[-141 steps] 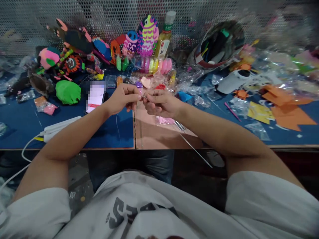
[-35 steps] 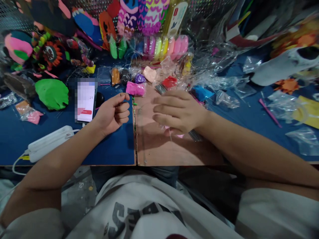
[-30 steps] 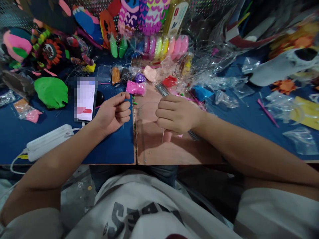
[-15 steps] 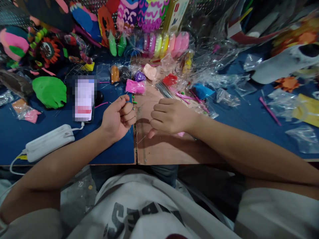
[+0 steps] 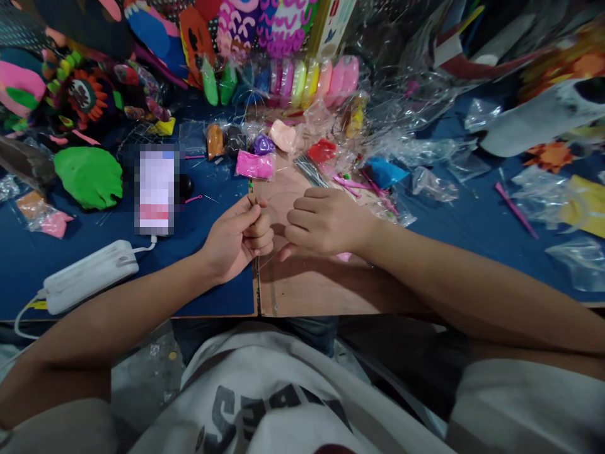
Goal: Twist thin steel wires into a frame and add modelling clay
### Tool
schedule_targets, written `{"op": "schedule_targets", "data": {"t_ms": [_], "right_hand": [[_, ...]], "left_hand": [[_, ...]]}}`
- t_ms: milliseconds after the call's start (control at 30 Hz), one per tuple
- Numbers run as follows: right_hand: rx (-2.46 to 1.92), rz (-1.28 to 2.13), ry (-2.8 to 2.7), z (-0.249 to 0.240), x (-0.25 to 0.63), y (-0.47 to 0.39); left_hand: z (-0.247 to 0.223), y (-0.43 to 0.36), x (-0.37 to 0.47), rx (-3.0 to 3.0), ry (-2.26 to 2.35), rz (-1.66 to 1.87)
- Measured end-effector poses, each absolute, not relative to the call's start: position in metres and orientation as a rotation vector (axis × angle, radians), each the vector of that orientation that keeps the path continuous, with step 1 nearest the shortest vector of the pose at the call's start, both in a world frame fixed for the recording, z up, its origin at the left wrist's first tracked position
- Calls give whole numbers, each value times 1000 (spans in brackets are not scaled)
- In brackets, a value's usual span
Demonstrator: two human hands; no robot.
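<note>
Clearly, both hands are clenched above the worktop, the left [image 5: 240, 234] with its thumb pressed to the forefinger, the right [image 5: 326, 222] knuckles up, thumb out. A thin strand [image 5: 268, 259] shows faintly between them; which fingers grip it, I cannot tell. The right hand partly hides the metal rods [image 5: 310, 171]. Beyond lie a pink packet [image 5: 255, 165] and red clay [image 5: 322, 151]; a phone [image 5: 157, 195] and white power strip [image 5: 89, 276] lie leftward.
</note>
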State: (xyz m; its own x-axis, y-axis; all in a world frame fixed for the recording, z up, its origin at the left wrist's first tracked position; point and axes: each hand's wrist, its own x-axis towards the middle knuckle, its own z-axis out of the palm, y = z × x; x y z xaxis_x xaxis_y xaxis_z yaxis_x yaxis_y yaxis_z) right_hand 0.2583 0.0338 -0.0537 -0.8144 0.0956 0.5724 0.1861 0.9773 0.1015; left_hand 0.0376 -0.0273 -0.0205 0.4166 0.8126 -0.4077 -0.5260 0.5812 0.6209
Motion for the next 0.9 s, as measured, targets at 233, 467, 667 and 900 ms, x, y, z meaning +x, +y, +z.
{"op": "schedule_targets", "data": {"t_ms": [233,467,667,900], "right_hand": [[-204,-92,-2551,-48,259,33],[-353,54,-2662,-48,263,37],[-408,81,-2773,-45,268,42],[-394,234,-2644,-43,272,45]], "left_hand": [[-20,-27,39,508,762,871],[-26,-26,35,609,878,831],[-28,-25,35,740,981,782],[-25,-26,31,1020,1106,744]]}}
